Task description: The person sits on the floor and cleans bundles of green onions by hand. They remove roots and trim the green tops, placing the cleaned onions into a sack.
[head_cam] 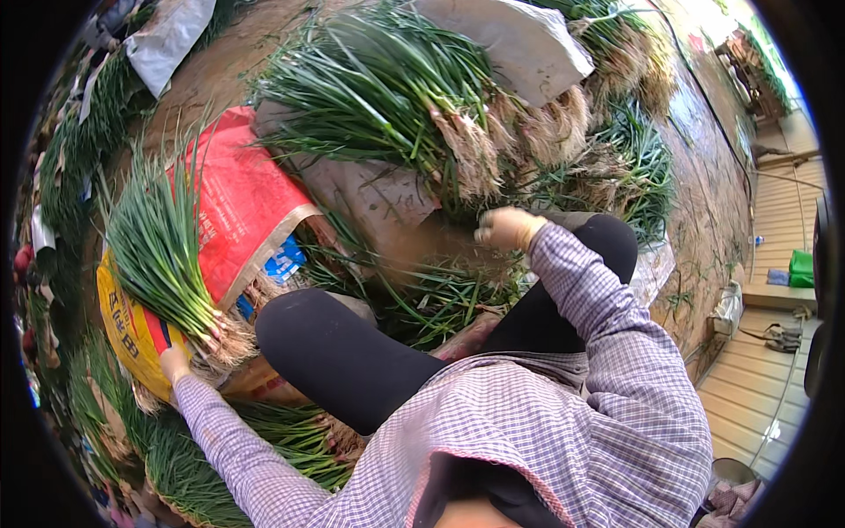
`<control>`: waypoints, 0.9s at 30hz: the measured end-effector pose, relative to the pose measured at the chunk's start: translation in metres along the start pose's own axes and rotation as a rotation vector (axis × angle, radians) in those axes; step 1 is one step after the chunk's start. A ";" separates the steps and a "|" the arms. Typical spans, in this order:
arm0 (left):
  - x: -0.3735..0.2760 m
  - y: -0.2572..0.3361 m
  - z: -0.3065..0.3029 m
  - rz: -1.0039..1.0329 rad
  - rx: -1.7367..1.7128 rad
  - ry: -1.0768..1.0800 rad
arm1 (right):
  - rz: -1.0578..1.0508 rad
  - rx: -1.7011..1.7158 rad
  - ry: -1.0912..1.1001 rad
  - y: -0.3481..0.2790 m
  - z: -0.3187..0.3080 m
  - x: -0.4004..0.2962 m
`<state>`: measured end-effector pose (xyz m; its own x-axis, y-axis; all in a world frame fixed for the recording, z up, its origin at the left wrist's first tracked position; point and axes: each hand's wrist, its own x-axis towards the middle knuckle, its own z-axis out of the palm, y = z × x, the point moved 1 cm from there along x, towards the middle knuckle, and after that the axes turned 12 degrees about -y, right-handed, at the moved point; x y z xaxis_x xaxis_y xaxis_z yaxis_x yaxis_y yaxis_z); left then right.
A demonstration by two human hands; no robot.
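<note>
My left hand (pixel 175 362) is at the left, beside a yellow woven plastic bag (pixel 132 330) and just below the roots of a bunch of green onions (pixel 165 264). Whether its fingers grip the bag or the bunch cannot be told. That bunch lies with its leaves pointing up and left, partly over a red woven bag (pixel 241 191). My right hand (pixel 505 228), in a pale glove, is over my right knee, close to the roots of a large heap of green onions (pixel 383 86); its fingers are blurred. Loose green leaves (pixel 455 297) lie between my knees.
More green onions with roots (pixel 634 171) lie at the upper right, near a whitish sheet (pixel 521 46). Further bunches (pixel 191 468) are at the lower left. Wet, muddy ground (pixel 713 198) and a corrugated metal surface (pixel 746 396) lie to the right. Another sheet (pixel 171 43) covers plants at the upper left.
</note>
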<state>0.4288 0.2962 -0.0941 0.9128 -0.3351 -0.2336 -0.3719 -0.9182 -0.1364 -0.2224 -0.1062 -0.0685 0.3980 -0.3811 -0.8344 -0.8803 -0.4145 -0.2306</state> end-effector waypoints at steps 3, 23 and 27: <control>-0.038 0.010 -0.071 -0.195 -0.623 -0.222 | -0.001 0.236 0.479 -0.013 -0.068 -0.024; -0.255 0.548 -0.025 0.577 -1.664 -1.362 | -0.518 0.572 0.887 -0.071 -0.032 -0.005; -0.279 0.509 -0.010 0.662 -1.557 -1.294 | -0.531 0.643 0.944 -0.063 -0.019 -0.015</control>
<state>-0.0135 -0.0801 -0.0887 -0.1173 -0.9269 -0.3565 0.5205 -0.3631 0.7728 -0.1681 -0.0908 -0.0322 0.5357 -0.8425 0.0567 -0.4161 -0.3218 -0.8504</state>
